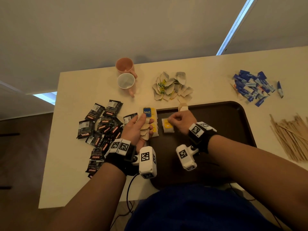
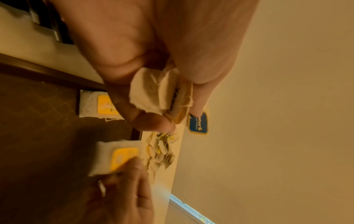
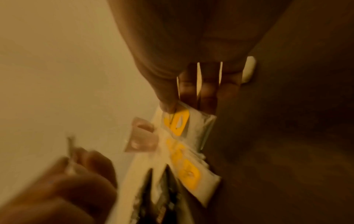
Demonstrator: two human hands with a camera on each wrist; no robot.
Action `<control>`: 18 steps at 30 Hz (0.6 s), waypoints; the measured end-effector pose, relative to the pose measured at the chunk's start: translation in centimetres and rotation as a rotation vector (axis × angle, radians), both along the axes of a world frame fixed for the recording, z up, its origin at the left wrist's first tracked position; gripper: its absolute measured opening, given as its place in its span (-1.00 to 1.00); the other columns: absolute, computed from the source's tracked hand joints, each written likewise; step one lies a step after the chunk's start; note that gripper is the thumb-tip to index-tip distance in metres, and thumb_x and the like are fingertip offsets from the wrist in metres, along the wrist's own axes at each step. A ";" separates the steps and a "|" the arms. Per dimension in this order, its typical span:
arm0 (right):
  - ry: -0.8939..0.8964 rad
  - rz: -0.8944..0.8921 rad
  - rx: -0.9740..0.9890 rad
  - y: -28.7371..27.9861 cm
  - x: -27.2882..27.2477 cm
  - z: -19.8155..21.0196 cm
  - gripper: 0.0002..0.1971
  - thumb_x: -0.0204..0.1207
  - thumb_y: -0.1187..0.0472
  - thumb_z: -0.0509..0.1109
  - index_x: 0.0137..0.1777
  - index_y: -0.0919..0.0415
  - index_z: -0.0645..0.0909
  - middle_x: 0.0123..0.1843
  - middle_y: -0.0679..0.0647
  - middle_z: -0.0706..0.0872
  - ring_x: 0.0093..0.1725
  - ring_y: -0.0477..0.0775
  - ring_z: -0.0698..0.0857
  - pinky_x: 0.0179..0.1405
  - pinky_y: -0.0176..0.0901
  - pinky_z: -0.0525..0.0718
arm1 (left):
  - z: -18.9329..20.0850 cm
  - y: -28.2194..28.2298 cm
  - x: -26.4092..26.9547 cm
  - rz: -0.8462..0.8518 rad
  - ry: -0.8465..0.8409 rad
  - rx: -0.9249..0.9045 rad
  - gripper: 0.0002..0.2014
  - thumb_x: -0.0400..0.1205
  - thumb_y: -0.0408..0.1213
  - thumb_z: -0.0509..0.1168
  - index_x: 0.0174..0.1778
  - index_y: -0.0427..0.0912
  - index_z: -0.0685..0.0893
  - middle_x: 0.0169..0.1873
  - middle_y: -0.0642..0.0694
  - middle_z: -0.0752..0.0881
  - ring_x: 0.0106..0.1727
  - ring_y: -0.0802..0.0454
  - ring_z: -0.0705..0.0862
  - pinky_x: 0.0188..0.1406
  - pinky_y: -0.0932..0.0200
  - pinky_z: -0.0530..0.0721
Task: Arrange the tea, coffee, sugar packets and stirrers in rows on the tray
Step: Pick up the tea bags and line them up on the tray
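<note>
Pale cream tabletop (image 1: 93, 172) carries a dark brown tray (image 1: 225, 127), and both hands work at the tray's far left corner. The left hand (image 1: 138, 129) grips a small bunch of tea bags (image 1: 145, 129), fingers curled round them and the thumb lying over a blue tag (image 1: 147, 112). Just beyond those fingers, more tea bags with yellow tags (image 1: 154, 124) lie along the tray's left edge. The right hand (image 1: 180, 120) is closed, its fingertips pinching the far edge of a single tea bag (image 1: 167, 125) that lies flat on the tray beside the left hand. To the left of the left hand spreads a heap of black coffee sachets (image 1: 101, 127). Beyond both hands sit a loose tea bag pile (image 1: 171, 85) and two mugs (image 1: 125, 75). Far to the right of the right hand lie blue sugar packets (image 1: 253, 87) and wooden stirrers (image 1: 290, 137).
</note>
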State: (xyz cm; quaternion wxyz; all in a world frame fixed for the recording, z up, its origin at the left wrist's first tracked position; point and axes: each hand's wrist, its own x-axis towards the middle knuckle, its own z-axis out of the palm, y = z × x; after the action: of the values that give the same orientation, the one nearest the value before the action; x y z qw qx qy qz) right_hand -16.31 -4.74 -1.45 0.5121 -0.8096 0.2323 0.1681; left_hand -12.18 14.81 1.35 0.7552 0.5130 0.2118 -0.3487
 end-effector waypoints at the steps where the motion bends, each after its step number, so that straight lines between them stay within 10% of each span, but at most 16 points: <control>1: 0.055 0.048 -0.010 0.4 -0.2 -0.8 -0.92 0.59 0.11 0.42 0.00 0.00 0.74 -0.07 -0.11 0.73 -0.05 -0.05 0.70 -0.08 -0.15 0.72 | 0.0 0.1 0.1 0.003 0.001 -0.001 -0.68 0.75 -0.18 0.24 0.33 -0.32 0.54 -0.19 -0.20 0.72 -0.38 0.05 0.66 -0.52 0.23 0.67; 9: 0.163 0.278 -0.074 5.4 0.3 -3.2 -0.78 0.57 0.03 0.44 0.15 0.04 0.78 0.03 -0.06 0.79 -0.02 -0.08 0.71 -0.06 -0.25 0.60 | -0.5 0.9 0.4 0.035 -0.008 0.027 -0.57 0.74 -0.18 0.25 0.41 -0.44 0.51 -0.18 -0.19 0.72 -0.36 0.05 0.64 -0.50 0.23 0.67; 18: 0.082 0.093 -0.173 5.5 1.1 -3.8 -0.78 0.51 -0.04 0.48 -0.12 0.11 0.71 -0.20 0.04 0.80 -0.17 0.07 0.76 -0.01 0.01 0.76 | -0.6 0.9 0.1 0.057 0.005 0.009 -0.65 0.77 -0.22 0.20 0.37 -0.39 0.53 -0.23 -0.19 0.71 -0.42 0.06 0.64 -0.53 0.24 0.67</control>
State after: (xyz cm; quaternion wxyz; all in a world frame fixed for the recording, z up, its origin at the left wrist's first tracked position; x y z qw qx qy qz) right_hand -15.22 0.79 -5.21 0.4220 -0.8531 0.2289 0.2041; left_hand -12.05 15.73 0.77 0.7621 0.5092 0.2296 -0.3274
